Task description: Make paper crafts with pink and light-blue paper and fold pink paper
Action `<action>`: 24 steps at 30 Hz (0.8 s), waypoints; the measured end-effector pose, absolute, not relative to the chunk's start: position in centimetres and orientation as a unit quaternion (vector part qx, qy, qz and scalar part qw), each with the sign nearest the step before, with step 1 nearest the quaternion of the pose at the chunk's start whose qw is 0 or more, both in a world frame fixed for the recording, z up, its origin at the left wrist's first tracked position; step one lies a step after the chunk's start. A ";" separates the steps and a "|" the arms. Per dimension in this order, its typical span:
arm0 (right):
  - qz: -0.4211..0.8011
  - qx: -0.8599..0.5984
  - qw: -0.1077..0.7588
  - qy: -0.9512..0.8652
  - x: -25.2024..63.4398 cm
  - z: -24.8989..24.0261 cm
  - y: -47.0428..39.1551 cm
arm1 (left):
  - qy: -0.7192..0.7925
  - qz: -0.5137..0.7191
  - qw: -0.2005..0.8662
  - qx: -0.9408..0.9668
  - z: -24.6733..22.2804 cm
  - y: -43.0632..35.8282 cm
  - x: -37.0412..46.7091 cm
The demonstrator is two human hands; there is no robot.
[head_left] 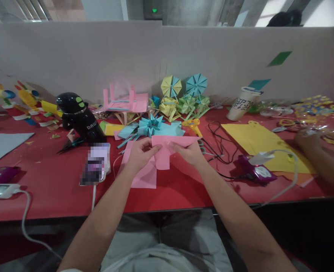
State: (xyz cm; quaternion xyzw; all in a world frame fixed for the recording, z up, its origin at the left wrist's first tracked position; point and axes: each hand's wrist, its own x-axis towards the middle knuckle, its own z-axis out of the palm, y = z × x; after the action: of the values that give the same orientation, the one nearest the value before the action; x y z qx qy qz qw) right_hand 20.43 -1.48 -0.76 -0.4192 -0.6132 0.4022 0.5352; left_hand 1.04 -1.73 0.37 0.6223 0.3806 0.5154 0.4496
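A pink sheet of paper (162,160) is held up over the table's near half, with folds or edges hanging down in the middle. My left hand (141,155) pinches its left side between thumb and fingers. On the right side, my right hand (188,151) grips the same paper, thumb in front and fingers mostly hidden behind it. Flat on the table below my left hand lies more pink paper (144,177). Just beyond the hands sit a blue folded-paper piece with spikes (151,126) and a yellow glue gun (193,125).
A phone (96,166) and a black bottle (82,121) stand left. Yellow paper (257,147), a purple power socket (256,170) and a paper cup (243,104) are right. Pinwheel-like paper shapes (171,86) line the partition. Another person's arm (319,158) reaches in at right.
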 end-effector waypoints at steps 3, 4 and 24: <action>0.396 -0.431 0.526 -0.617 20.4 -0.6 -1.7 | 0.374 0.517 0.443 0.630 0.2 -1.6 0.9; 0.395 -0.430 0.520 -0.623 20.4 -0.5 -1.8 | 0.374 0.520 0.441 0.629 0.2 -1.6 0.9; 0.382 -0.427 0.531 -0.625 20.4 -0.5 -1.5 | 0.392 0.556 0.359 0.639 0.4 -1.1 0.0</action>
State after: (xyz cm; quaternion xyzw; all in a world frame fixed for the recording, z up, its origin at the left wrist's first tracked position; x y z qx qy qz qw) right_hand 20.35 -1.53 -0.47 -0.4272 -0.6246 0.3818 0.5306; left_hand -0.03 -1.11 0.40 0.6386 0.3922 0.5563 0.3591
